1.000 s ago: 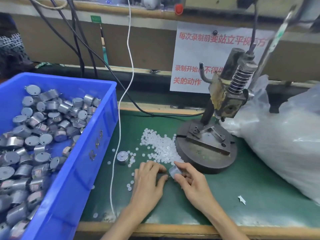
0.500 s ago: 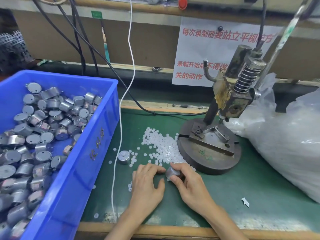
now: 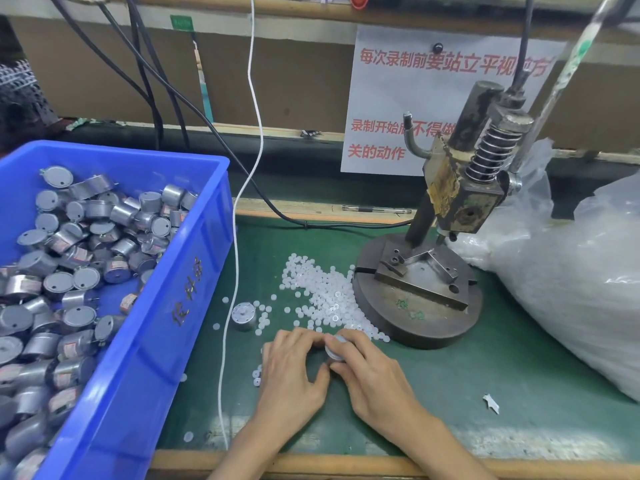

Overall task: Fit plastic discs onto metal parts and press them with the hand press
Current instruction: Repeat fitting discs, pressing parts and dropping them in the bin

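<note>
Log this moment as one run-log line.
phase: disc fitting | right hand: holds metal part | left hand: fingertips at part, grip unclear | hand press: untouched | plastic discs: piled against its base

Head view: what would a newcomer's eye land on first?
The blue bin at left dominates, heaped with grey metal parts. At right stands the worn hand press, with white plastic discs spilled against its round base. Front centre on the green mat, the right hand grips one metal part while the left hand touches it.
</note>
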Action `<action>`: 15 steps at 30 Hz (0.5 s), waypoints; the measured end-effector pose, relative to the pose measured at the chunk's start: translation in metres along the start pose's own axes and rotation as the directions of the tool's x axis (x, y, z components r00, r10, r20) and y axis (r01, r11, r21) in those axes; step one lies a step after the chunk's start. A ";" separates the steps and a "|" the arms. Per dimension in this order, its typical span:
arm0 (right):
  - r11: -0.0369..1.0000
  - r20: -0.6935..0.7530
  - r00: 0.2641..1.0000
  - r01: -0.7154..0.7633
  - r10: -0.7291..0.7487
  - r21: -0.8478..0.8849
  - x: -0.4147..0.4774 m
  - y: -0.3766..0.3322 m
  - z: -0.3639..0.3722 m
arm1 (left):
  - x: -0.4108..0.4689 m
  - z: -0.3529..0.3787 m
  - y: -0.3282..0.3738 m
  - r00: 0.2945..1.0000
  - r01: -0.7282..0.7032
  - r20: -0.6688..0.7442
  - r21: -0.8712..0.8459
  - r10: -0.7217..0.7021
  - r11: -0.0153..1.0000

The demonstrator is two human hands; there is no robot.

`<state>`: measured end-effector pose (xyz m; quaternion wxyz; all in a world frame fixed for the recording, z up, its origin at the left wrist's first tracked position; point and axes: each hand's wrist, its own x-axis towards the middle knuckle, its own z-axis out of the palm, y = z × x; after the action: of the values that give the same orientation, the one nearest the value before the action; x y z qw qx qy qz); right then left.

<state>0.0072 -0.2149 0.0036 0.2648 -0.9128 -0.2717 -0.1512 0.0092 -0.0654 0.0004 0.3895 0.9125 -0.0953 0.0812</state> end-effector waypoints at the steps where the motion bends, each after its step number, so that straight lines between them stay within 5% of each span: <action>1: 1.000 -0.001 1.000 0.000 0.000 0.000 0.000 0.001 0.001 | 0.000 0.000 0.001 1.000 0.005 0.000 -0.015 -0.005 1.000; 6: 0.997 -0.019 0.999 -0.041 0.042 0.061 -0.002 0.006 0.006 | -0.001 0.001 0.000 0.999 0.041 0.006 -0.082 -0.040 0.996; 9: 0.937 0.012 0.977 -0.206 0.211 0.284 0.000 0.008 0.006 | 0.001 0.003 0.005 0.999 -0.030 0.033 -0.062 0.032 0.998; 12: 0.638 0.055 0.885 -0.375 0.462 0.673 0.007 0.006 -0.007 | 0.011 0.006 0.017 0.993 -0.110 0.026 -0.082 0.112 0.991; 15: 0.292 0.080 0.718 -0.379 0.691 0.878 0.020 0.017 -0.034 | 0.038 0.014 0.042 0.986 -0.168 -0.017 -0.170 0.167 0.971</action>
<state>0.0293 -0.2378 0.0325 0.7493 -0.6577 0.0645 -0.0426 0.0376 -0.1081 0.0281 0.4583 0.8642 -0.1780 0.1065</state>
